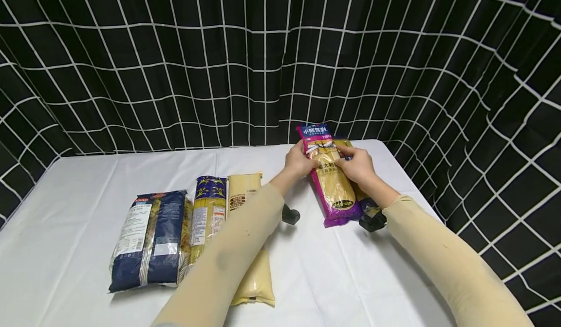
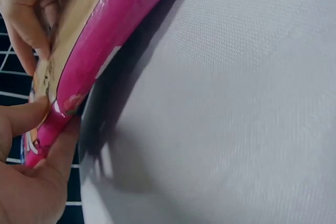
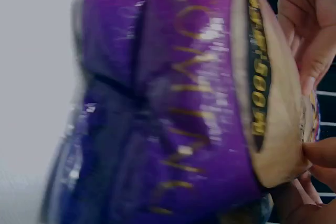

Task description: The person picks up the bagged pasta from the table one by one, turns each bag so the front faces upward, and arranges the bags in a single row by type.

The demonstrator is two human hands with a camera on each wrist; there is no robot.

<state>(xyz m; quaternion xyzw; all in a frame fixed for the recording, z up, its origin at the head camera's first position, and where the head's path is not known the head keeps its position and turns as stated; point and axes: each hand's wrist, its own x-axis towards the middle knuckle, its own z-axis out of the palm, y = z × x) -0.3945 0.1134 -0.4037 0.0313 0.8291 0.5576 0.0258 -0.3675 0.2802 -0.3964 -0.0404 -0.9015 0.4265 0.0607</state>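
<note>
The pink packet (image 1: 328,177) lies between the hands, near the far right corner of the table (image 1: 315,278), its blue top end towards the far edge and its purple end slanting towards the near right. The left hand (image 1: 301,160) pinches its left edge above the middle, thumb on the face and a finger underneath. The right hand (image 1: 357,165) grips the opposite edge, thumb on the face, at nearly the same height. A second packet (image 1: 367,204), dark blue and yellow, shows along its right side, partly covered; whether one rests on the other I cannot tell.

Both arms, in cream sleeves (image 1: 232,249), reach forward from the near edge and converge at the packet, with a black piece (image 1: 290,215) below each wrist.

Left of the arms, towards the near edge, a navy packet (image 1: 166,234), a blue-topped packet (image 1: 206,210) and a cream packet (image 1: 256,279) lie side by side, the last two crossed by the left sleeve. White cloth covers the table. A black curtain (image 1: 245,64) with a white grid hangs behind and along both sides.
</note>
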